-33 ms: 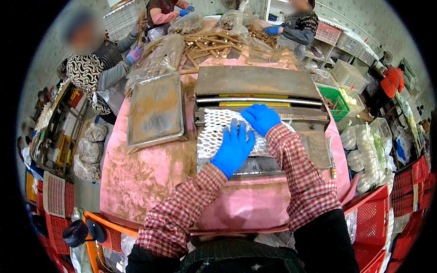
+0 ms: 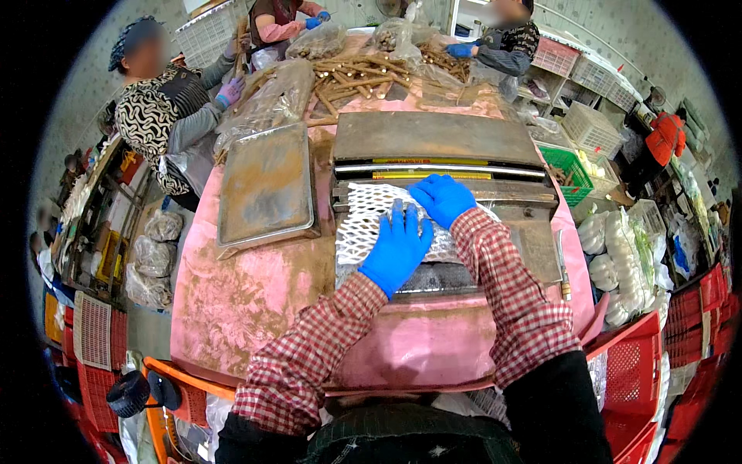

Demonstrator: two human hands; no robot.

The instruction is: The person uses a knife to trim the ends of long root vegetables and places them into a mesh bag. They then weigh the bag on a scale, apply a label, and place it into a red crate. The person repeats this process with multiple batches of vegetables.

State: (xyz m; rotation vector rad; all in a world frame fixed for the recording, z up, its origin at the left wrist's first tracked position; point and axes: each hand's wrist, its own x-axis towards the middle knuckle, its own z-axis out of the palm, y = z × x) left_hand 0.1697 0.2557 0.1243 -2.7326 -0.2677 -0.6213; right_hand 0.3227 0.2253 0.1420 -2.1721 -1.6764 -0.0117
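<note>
My left hand (image 2: 397, 249), in a blue glove, lies with its fingers spread on a sheet of white foam netting (image 2: 359, 224). Just beyond it, my right hand (image 2: 444, 203), also gloved in blue, has bent fingers closed at the netting's far edge. Whatever lies under the netting is mostly covered; some shiny clear film shows beside my hands. The netting rests on the front of a low metal wrapping machine (image 2: 433, 139), which has a bright bar and yellow label strips across it. A dark strip (image 2: 444, 280) shows at the near side.
A metal-topped platform (image 2: 264, 185) stands left on the pink-covered table (image 2: 232, 309). A knife (image 2: 565, 288) lies right. Long brown roots (image 2: 359, 76) are piled at the far end, where several people work. A green basket (image 2: 568, 174) and a red crate (image 2: 627, 379) stand at right.
</note>
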